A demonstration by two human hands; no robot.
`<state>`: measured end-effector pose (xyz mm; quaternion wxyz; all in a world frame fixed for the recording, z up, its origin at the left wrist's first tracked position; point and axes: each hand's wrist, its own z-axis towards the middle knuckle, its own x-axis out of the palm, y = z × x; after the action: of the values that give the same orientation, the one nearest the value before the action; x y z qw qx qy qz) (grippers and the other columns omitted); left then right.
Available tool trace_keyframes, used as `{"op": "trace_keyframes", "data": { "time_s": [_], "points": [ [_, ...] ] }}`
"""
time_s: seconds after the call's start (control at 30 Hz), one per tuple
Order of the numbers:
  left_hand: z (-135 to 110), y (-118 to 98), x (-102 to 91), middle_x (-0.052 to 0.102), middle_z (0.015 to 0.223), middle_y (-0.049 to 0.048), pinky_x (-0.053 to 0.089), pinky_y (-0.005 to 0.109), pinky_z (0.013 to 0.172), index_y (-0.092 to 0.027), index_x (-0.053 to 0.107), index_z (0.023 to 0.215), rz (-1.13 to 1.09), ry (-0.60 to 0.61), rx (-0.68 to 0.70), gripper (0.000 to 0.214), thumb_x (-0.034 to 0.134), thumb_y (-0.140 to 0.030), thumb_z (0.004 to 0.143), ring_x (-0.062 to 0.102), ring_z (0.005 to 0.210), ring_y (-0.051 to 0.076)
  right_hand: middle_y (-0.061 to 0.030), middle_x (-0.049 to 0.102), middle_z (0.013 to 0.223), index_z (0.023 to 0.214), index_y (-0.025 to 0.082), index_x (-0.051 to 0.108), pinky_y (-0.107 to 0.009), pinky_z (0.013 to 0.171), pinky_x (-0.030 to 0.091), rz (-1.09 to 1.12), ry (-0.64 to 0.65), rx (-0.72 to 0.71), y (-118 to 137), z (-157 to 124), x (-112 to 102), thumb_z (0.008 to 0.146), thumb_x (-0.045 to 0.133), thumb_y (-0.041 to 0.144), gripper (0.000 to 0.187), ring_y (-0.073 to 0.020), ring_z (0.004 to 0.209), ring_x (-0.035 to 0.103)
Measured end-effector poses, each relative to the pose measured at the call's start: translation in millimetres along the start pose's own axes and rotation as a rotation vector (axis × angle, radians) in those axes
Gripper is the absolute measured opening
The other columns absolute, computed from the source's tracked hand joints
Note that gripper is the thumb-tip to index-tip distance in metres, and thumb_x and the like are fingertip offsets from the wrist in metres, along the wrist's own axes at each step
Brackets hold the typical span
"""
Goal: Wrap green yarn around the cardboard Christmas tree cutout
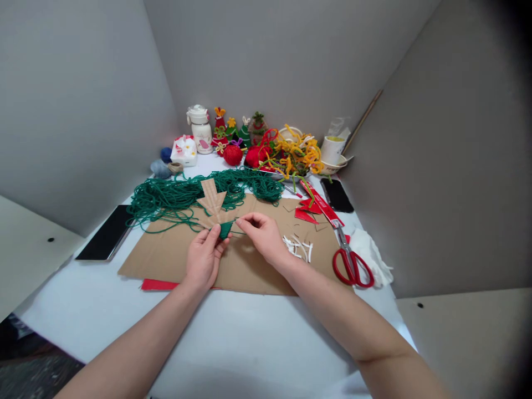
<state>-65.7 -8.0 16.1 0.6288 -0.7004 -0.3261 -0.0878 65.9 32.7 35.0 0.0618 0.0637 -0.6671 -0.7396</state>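
My left hand grips a cardboard tree cutout, its trunk end pointing away from me and its near tip wrapped in green yarn. Just right of that wrapped tip, my right hand pinches a strand of green yarn between thumb and forefinger. Beyond the cutout lies a large loose heap of green yarn, with strands trailing toward my hands. Both hands are above a flat brown cardboard sheet.
Red-handled scissors, white scraps and a red paper strip lie to the right. A tablet is at left, a phone at right. Behind stand a white bottle, yarn-wrapped trees and a yellow yarn pile.
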Motion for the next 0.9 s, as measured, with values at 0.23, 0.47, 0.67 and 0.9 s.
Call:
{"op": "trace_keyframes", "data": {
  "time_s": [0.23,0.47,0.67,0.9],
  "points": [
    [-1,-1,0.4,0.068,0.074,0.002,0.05,0.014,0.056,-0.012,0.065,0.074,-0.045,0.028,-0.053,0.022,0.076,-0.029,0.065,0.063,0.065,0.008,0.0016,0.058,0.065,0.07,0.016,0.064,-0.023,0.059,0.036,0.056,-0.007,0.075,1,2,1,0.07,0.064,0.034,0.018,-0.0105,0.06,0.046],
    [0,-5,-0.6,0.067,0.076,0.0039,0.05,0.012,0.054,-0.011,0.065,0.08,-0.162,0.21,-0.224,0.011,0.067,-0.022,0.076,0.061,0.064,0.007,0.0058,0.052,0.058,0.072,0.016,0.061,-0.021,0.05,0.028,0.312,0.204,0.273,-1,6,-5,0.063,0.07,0.031,0.02,-0.0056,0.049,0.037],
    [0,-5,-5.7,0.062,0.075,0.0047,0.049,0.012,0.053,-0.011,0.063,0.086,-0.227,0.356,-0.391,0.012,0.055,-0.02,0.086,0.057,0.062,0.006,0.0039,0.058,0.067,0.07,0.017,0.06,-0.023,0.063,0.039,0.256,0.202,0.117,4,6,-7,0.064,0.07,0.031,0.018,-0.0086,0.061,0.049],
    [-5,-13,-5.0,0.05,0.067,-0.0001,0.044,0.012,0.049,-0.013,0.055,0.083,-0.407,0.449,-0.623,0.018,0.042,-0.02,0.092,0.049,0.054,0.004,0.0008,0.062,0.074,0.075,0.018,0.063,-0.025,0.07,0.042,0.117,0.239,-0.027,9,1,-7,0.071,0.065,0.029,0.011,-0.0119,0.071,0.055]
  ]
}}
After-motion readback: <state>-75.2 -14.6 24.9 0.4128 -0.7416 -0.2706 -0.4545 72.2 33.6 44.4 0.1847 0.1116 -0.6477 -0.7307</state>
